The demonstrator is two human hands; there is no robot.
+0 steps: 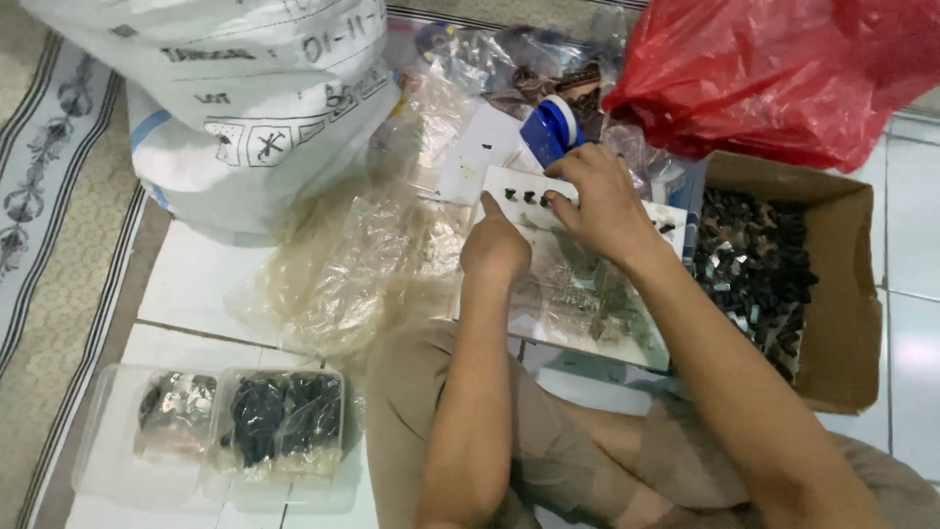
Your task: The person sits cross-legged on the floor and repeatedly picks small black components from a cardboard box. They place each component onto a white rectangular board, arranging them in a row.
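Right hand [599, 201] has its fingers [561, 199] bent down onto a flat white tray [509, 182], tips touching small black bits [529, 197] lined up on it; can't tell if one is actually pinched. Left hand [494, 245] is loosely curled against the tray's near edge. Crinkly clear plastic [343, 264] sits to the left, a blue-and-white tape roll [550, 127] just behind. Cardboard box [847, 294] on the right holds a heap of shiny dark pieces, under a glossy red bag [774, 69]. Big white sack [255, 98] at back left, clear lidded tub [117, 460] on the tiled floor.
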